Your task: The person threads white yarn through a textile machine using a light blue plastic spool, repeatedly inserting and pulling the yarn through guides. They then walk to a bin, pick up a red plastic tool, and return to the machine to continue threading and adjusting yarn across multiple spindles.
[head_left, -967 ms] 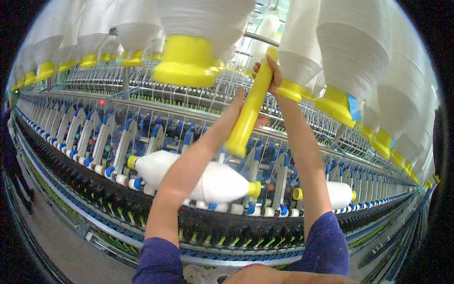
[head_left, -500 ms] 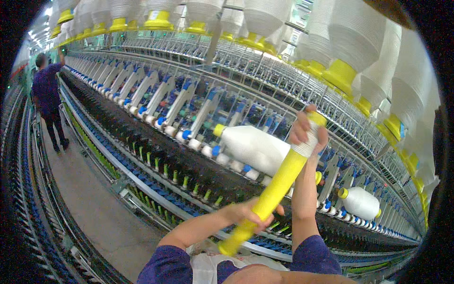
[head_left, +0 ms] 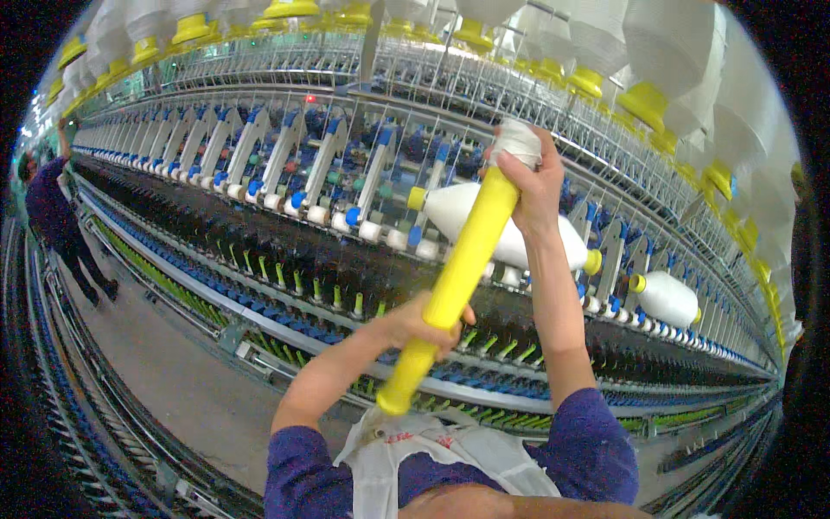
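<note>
A long yellow tube [head_left: 471, 251] slants across in front of me, its lower end close to my apron. My left hand [head_left: 425, 325] is wrapped round its lower part. At the top, my right hand [head_left: 538, 183] closes round the tube's end and a bunched white yarn layer [head_left: 519, 143] there, which hides the tip. Behind the tube, a large white yarn package [head_left: 553, 242] with yellow ends lies across the machine's white rollers, partly covered by the tube and my right forearm.
A smaller yarn package [head_left: 667, 298] lies farther right. White yarn bobbins [head_left: 666, 43] on yellow bases hang overhead. Below the rollers runs a row of green spindles [head_left: 316, 290]. At the far left, a person [head_left: 54, 203] stands in the aisle [head_left: 164, 346].
The white yarn has slid up from a wound band below the tube's tip to a bunch over it. Both hands have shifted left and up in view, with the tube.
</note>
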`<state>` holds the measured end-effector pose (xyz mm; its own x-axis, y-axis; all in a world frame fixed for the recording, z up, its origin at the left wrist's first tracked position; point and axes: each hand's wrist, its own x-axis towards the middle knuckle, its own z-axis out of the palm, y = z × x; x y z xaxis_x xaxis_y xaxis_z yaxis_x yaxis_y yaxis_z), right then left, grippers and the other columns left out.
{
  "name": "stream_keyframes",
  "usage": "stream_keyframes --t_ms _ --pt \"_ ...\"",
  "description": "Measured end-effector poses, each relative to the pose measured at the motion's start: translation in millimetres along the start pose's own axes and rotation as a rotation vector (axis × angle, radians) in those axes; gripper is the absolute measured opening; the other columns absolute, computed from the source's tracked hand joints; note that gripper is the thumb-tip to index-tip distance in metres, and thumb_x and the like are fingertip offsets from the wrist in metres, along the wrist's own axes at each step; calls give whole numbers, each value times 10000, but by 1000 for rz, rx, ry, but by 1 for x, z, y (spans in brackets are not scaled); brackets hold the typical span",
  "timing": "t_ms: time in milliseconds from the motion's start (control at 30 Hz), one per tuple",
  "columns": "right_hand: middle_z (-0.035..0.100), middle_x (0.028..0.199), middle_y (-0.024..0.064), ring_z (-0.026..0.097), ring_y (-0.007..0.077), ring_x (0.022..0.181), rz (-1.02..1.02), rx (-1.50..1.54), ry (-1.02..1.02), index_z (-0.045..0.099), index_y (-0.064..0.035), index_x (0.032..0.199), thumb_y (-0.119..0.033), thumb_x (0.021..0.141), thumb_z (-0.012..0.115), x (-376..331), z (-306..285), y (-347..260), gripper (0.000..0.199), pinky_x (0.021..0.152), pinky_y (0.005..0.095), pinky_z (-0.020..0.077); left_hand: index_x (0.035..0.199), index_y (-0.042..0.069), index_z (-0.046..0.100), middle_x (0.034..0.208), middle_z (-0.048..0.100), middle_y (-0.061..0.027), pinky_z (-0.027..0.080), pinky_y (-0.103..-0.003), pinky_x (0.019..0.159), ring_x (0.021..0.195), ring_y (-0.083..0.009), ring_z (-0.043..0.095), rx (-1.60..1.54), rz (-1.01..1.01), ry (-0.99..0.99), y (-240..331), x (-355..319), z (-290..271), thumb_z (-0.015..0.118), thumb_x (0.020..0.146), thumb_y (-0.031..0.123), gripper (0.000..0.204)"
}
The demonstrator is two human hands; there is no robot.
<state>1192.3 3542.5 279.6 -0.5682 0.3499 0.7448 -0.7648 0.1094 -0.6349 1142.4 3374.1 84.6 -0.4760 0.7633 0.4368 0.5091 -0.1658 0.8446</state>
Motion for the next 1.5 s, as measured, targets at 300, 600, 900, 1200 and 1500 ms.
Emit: stream_keyframes --t_ms 300,600,900,1200,1500 --pt "644 980 90 619 164 851 126 96 399 605 15 1017 -29 810 662 -9 -42 -15 219 724 280 509 1310 36 419 1299 435 -199 318 -564 985 1225 -396 387 1523 201 684 -83 41 -234 628 767 529 762" --pt "560 1144 84 534 187 1052 477 165 264 509 -28 1152 -317 991 400 -116 -8 51 349 939 354 414 1362 49 274 1396 180 -198 203 -504 1003 1273 -355 190 593 204 615 -72 60 -67 456 905 528 686" --pt "678 1021 113 657 194 900 356 -436 -665 655 -11 1054 -234 816 694 -211 -131 15 328 797 319 521 695 154 540 579 489 33 314 -215 399 490 -61 441 -859 -817 257 -112 -101 66 432 914 587 497" --pt "410 1357 192 406 315 1249 -347 -1936 -309 360 6 1344 -21 733 559 -107 -267 -10 643 1022 441 323 1109 41 606 1052 642 -92 490 -355 726 868 -164 589 -139 -537 -1039 -295 -266 208 565 851 239 328" --pt "613 807 97 622 252 734 -526 -1903 -281 426 -32 1322 -93 759 566 -116 -294 9 583 720 416 495 1471 79 191 1512 242 -84 158 -379 1121 1358 -224 272 -752 -199 435 -68 60 132 388 974 455 654"
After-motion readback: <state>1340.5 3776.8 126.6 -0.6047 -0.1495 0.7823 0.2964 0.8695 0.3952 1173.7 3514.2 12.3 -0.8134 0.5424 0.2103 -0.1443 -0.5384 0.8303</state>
